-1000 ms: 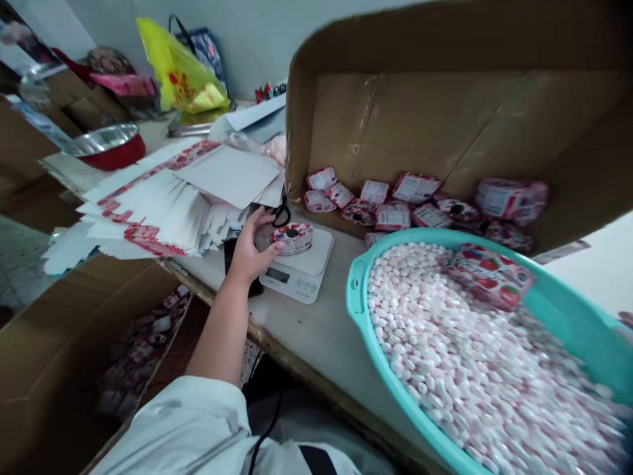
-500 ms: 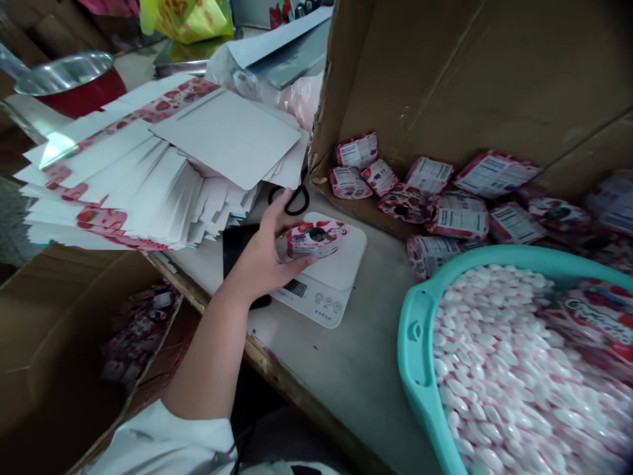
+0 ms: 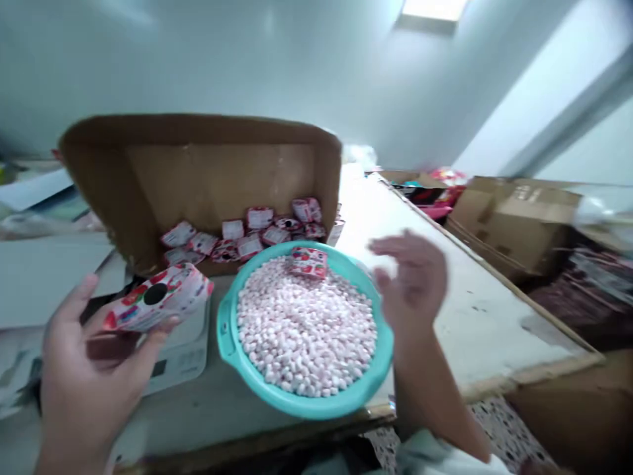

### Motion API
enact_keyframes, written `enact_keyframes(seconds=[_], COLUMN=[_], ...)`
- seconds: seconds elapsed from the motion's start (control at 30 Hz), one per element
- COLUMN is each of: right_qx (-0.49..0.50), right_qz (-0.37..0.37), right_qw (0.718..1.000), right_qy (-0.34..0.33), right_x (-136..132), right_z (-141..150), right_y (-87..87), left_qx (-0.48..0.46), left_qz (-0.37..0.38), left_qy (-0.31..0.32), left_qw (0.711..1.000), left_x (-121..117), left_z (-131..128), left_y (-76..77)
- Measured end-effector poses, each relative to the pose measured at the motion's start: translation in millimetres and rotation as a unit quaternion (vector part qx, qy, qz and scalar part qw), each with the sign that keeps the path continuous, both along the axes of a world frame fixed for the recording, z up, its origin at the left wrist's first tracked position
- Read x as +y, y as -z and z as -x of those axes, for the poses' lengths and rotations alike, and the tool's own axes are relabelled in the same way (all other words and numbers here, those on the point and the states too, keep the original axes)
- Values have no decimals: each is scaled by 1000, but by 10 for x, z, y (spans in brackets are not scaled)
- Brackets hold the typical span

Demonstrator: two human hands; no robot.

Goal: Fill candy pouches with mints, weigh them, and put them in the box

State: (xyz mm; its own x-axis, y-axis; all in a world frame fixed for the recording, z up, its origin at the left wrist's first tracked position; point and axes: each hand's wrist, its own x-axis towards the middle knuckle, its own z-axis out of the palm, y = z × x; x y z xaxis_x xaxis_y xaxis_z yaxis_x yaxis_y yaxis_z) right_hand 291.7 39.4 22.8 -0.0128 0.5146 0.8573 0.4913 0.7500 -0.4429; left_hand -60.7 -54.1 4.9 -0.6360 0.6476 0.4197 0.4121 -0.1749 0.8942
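My left hand (image 3: pixel 93 369) grips a small strawberry-printed box (image 3: pixel 158 297) by its ends, fingers behind and thumb in front. A round black spot shows on the box's face. It is held above the white kitchen scale (image 3: pixel 185 356), which it partly covers. My right hand (image 3: pixel 415 277), smeared by motion, is raised beside the right rim of a turquoise basin (image 3: pixel 297 402). Its fingers and thumb are apart, and nothing shows between them. The basin is full of small white-pink candies (image 3: pixel 306 330). One more printed pack (image 3: pixel 309 262) lies on the candies near the far rim.
Behind the basin a cardboard box (image 3: pixel 222 171) lies with its open side toward me, several printed packs (image 3: pixel 250 245) inside. White sheets (image 3: pixel 49 277) lie at the left. The white tabletop (image 3: pixel 475 316) extends right, with brown cartons (image 3: pixel 514 218) beyond its edge.
The view has swung right and up. My left hand has lifted the small box off the scale. My right hand has come into view beside the basin.
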Motion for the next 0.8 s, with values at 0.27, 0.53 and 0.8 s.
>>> enact_keyframes(seconds=[0.27, 0.53, 0.8], right_qx=[-45, 55, -51], right_qz=[220, 308, 416], right_qw=[945, 944, 908], right_qy=[-237, 106, 22], right_x=[-700, 221, 1481], right_z=[81, -1420, -1546], right_y=[-277, 407, 888], left_qx=[110, 433, 336], left_qz=[-12, 18, 181], left_qy=[406, 310, 372], left_qw=[907, 846, 846], left_x=[157, 872, 1187], left_z=[-1389, -1192, -1025], left_y=[-311, 3, 326])
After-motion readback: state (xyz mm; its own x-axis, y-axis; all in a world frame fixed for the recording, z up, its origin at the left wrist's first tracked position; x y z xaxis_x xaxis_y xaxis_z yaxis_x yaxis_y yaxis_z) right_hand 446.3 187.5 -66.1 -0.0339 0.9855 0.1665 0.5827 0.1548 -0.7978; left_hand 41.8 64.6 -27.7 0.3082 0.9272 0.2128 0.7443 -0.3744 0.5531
